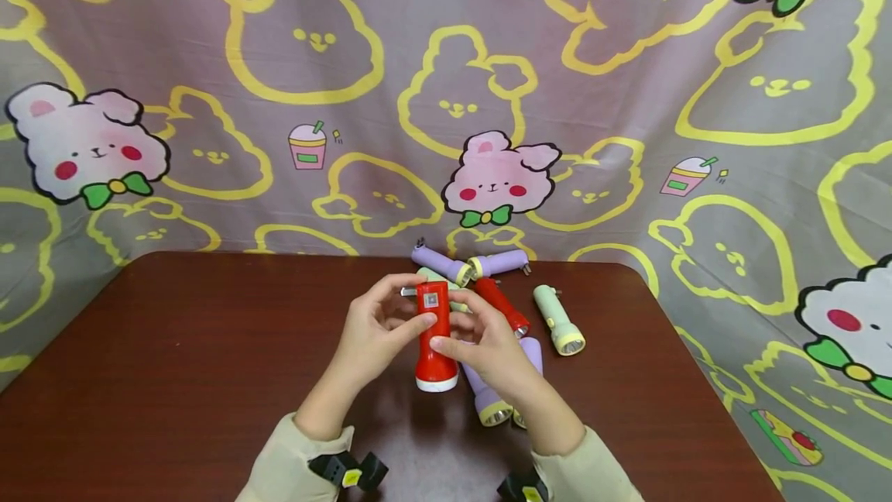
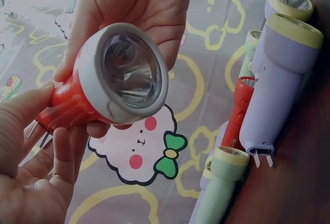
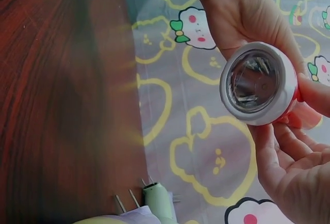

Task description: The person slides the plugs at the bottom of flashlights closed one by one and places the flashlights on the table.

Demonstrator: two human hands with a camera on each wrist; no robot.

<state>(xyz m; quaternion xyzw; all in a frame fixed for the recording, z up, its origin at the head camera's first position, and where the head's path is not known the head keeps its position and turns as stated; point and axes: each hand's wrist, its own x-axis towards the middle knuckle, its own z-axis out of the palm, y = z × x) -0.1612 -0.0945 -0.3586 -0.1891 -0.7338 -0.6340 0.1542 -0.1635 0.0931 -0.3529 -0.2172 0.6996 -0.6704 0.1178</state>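
A red flashlight (image 1: 433, 359) with a white rim is held up over the table, lens end down. Metal plug prongs (image 1: 409, 292) stick out from its upper left side, and a small printed label (image 1: 430, 300) faces the head camera. My left hand (image 1: 379, 324) pinches the upper body, thumb on the front. From the other side my right hand (image 1: 493, 343) grips it, its thumb lower on the body. The clear lens (image 2: 131, 69) and reflector show in the left wrist view, and the white rim (image 3: 227, 90) in the right wrist view.
Several other flashlights lie behind and right of my hands: a second red one (image 1: 498, 304), a pale green one (image 1: 560, 324) and a purple one (image 1: 500, 263) among them. The dark wooden table (image 1: 174, 347) ends at a patterned cloth (image 1: 390, 122).
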